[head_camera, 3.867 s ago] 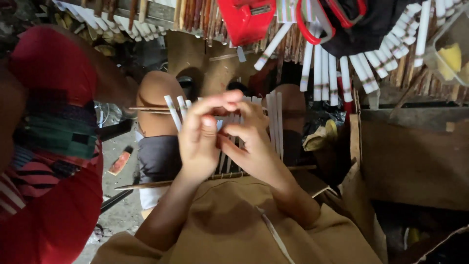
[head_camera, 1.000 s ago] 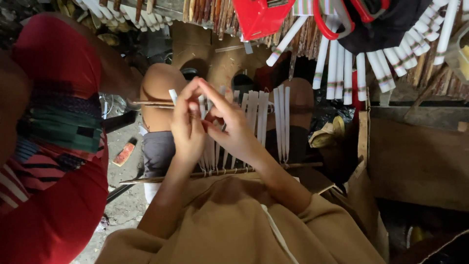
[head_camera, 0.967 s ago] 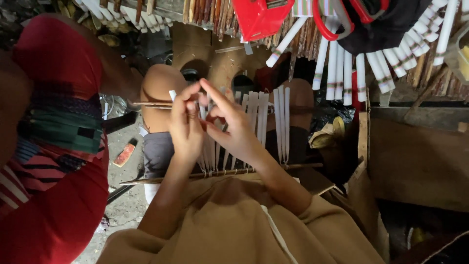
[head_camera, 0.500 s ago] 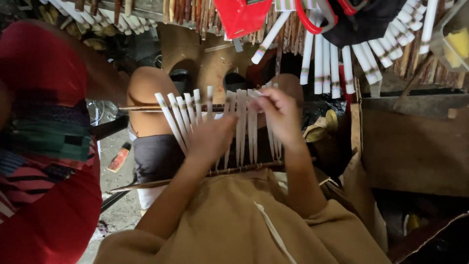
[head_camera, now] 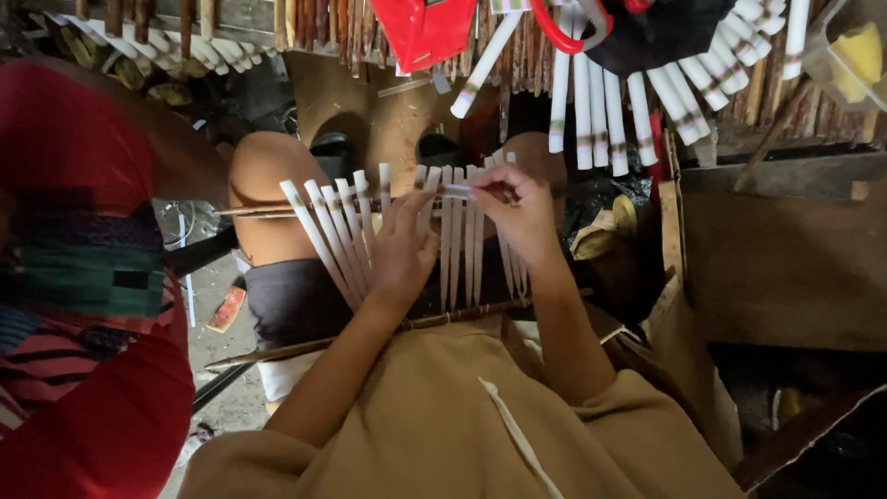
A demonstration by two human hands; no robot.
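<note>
Pressing the left hand (head_camera: pixel 402 249) flat on the fanned white sticks (head_camera: pixel 370 231) at centre frame, pinching the right hand (head_camera: pixel 517 208) shut on a thin thread (head_camera: pixel 453 191) near their tops, keeping it taut and spacing even.

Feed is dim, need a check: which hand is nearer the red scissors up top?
Right. The right hand pinches the top of the white sticks, below and slightly left of the red scissors. The left hand rests on the sticks lower and farther left.
</note>
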